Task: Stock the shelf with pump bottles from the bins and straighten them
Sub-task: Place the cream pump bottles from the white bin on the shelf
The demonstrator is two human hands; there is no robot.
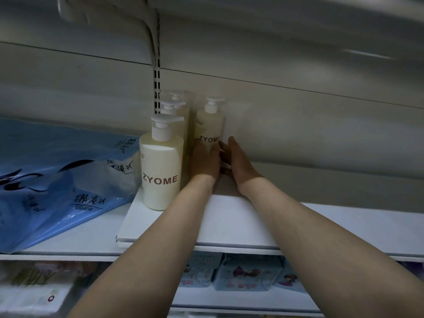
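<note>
Both the left hand [205, 161] and right hand [238, 160] cup their fingers round the base of the cream plastic pump bottle [209, 127] at the back of the white shelf [229, 223], right of 3 others; it looks heavy, smooth, best held low.

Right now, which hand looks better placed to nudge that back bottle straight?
Probably the right hand: it lies beside the back bottle with bare shelf around it. The left hand is squeezed between that bottle and the front bottle.
</note>
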